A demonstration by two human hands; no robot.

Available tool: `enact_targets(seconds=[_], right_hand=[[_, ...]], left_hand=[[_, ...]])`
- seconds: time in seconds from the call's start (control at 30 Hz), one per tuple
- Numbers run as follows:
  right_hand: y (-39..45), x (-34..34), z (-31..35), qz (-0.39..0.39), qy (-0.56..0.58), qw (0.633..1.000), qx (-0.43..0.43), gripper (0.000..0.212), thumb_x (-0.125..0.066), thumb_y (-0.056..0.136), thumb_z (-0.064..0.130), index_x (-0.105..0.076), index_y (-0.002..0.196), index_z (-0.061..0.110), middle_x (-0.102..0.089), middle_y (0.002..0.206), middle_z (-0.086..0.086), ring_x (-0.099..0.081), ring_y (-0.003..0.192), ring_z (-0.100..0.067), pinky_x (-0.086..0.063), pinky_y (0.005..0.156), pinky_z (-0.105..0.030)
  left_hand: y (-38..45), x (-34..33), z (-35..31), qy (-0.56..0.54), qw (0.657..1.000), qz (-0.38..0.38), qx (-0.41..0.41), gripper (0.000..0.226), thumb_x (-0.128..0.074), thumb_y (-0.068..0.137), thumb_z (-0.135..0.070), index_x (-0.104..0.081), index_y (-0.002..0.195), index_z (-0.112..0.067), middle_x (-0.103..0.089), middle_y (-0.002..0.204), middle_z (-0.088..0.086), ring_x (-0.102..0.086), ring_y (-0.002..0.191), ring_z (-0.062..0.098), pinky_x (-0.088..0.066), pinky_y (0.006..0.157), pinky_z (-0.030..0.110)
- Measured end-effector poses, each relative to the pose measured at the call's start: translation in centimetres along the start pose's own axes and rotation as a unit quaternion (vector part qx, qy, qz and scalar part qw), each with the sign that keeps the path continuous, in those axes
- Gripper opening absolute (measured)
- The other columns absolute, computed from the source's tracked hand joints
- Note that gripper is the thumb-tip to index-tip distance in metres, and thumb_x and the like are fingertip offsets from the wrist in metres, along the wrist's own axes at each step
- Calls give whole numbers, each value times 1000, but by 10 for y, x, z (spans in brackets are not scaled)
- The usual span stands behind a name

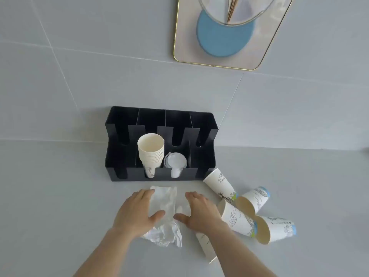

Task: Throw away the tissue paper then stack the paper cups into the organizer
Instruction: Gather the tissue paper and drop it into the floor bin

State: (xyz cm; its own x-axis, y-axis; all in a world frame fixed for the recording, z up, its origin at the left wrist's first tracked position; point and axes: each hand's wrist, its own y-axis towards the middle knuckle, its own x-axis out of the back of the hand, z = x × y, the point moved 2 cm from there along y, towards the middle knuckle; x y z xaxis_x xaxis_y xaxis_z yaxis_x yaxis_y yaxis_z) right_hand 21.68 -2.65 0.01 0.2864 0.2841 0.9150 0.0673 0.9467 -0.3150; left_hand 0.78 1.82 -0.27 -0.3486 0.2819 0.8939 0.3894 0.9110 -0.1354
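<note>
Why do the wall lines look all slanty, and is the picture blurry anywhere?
In the head view, the wide lens tilts the wall tile lines; light is soft and even, without hard shadows; the tissue paper and both hands look slightly soft; the black organizer stays fairly sharp.

My right forearm covers most of one fallen paper cup [205, 246], so I see only a strip of its side and rim. The tissue paper [165, 208] is partly under both palms; its far right part is hidden by my right hand [201, 212]. In the organizer [159, 144], the front wall masks the lower part of the cup stack [150, 154] and the clear lids [175, 162], whose count I cannot tell. At the top edge a glass bowl [235, 11] is cut off, possibly holding folded paper. Cup prints are too small to read.
</note>
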Motion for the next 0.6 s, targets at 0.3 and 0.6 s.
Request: enact_targets(seconds=[0.3,0.6], right_hand=[[15,-38,5,28,-54,997,37,112,-72,63,79,-39,145,11,-47,147,-1,-37,141,-24,-14,126,-39],[24,-55,7,71,-80,993,40,69,-83,72,48,-54,126,16,-59,128,-1,-52,123,-23,-29,118,-32]], left_hand=[[4,-49,25,33,992,117,-43,106,-73,76,-63,-13,159,-35,-8,169,-9,-7,155,16,-10,127,35],[11,-72,31,31,992,99,-68,90,-77,84,-44,-25,157,-32,-34,160,-12,-27,148,13,-14,124,27]])
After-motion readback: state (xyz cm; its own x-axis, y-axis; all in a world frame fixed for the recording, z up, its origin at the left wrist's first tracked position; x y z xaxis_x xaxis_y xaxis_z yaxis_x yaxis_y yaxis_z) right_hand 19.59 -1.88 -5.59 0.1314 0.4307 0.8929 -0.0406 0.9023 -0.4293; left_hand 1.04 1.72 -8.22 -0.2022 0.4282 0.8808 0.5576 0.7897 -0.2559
